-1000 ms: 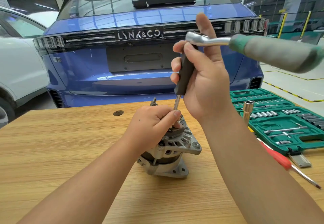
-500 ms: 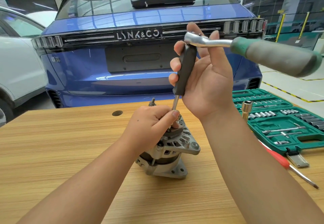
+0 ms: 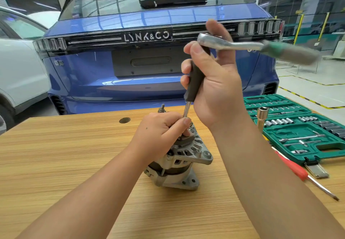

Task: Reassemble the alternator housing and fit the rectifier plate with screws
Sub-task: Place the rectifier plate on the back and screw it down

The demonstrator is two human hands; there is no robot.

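Observation:
The silver alternator (image 3: 183, 161) stands upright on the wooden table (image 3: 56, 164). My left hand (image 3: 160, 132) grips its top and pinches the lower end of a steel shaft there. My right hand (image 3: 214, 81) is wrapped round the black handle of a driver extension (image 3: 196, 78) that runs down to the alternator's top. A ratchet wrench (image 3: 257, 49) with a green and grey handle sits on the extension's upper end and points right, blurred. The fastener under the tool is hidden by my left fingers.
A green socket set case (image 3: 306, 132) lies open at the right, with a tall socket (image 3: 261, 117) standing by it. A red-handled screwdriver (image 3: 298, 171) lies in front of the case. A blue car (image 3: 149, 61) is parked just behind the table; a white car is at the left.
The ratchet handle has swung a little, its far end dropping lower and blurring. My right hand's fingers shifted on the black handle. My left hand and the alternator stayed put.

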